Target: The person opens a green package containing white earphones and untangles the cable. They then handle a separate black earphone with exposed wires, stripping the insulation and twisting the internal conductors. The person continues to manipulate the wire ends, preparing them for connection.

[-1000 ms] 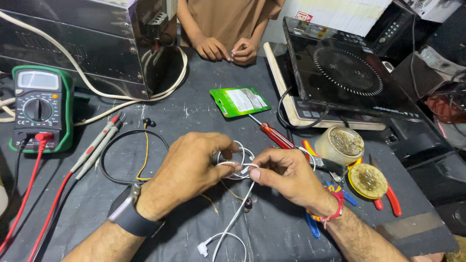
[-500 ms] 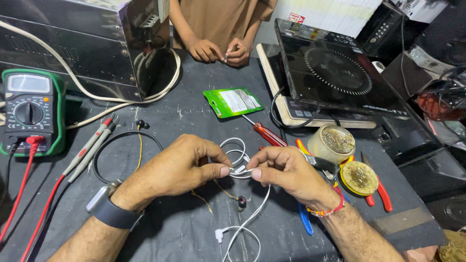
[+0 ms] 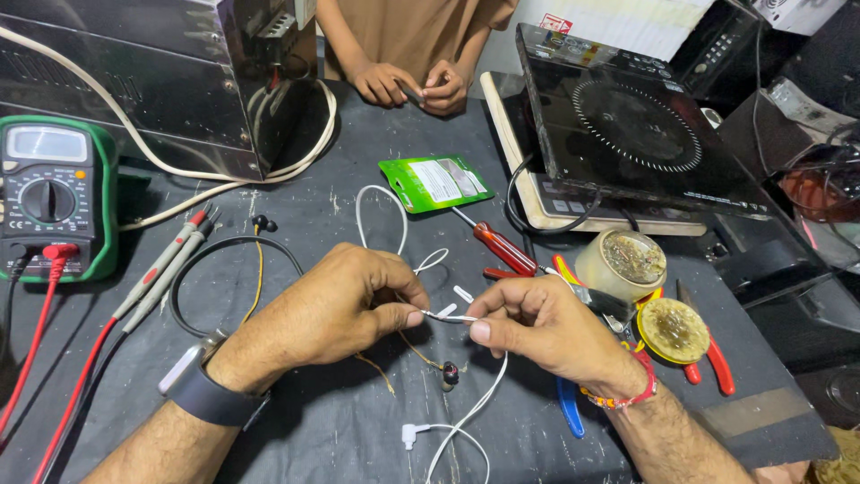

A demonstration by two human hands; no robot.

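Note:
My left hand (image 3: pixel 336 305) and my right hand (image 3: pixel 546 327) meet over the dark mat, both pinching a short stretch of thin white earphone cable (image 3: pixel 448 316) between thumb and fingertips. The cable loops up behind my left hand (image 3: pixel 376 211) and hangs down from my right hand to a white plug (image 3: pixel 409 436) near the front edge. A small dark earbud (image 3: pixel 449 374) lies just below the pinched stretch. A smartwatch sits on my left wrist, a red thread band on my right.
A green multimeter (image 3: pixel 54 193) with red and black probes (image 3: pixel 166 264) lies left. A red-handled screwdriver (image 3: pixel 502 248), solder tins (image 3: pixel 632 260), pliers and a green packet (image 3: pixel 436 182) lie around. An induction cooktop (image 3: pixel 627 125) stands right. Another person's hands (image 3: pixel 408 87) rest at the far edge.
The view has tilted down and the cable loop has spread out behind my left hand. Both hands keep pinching the white cable, now held straighter between them.

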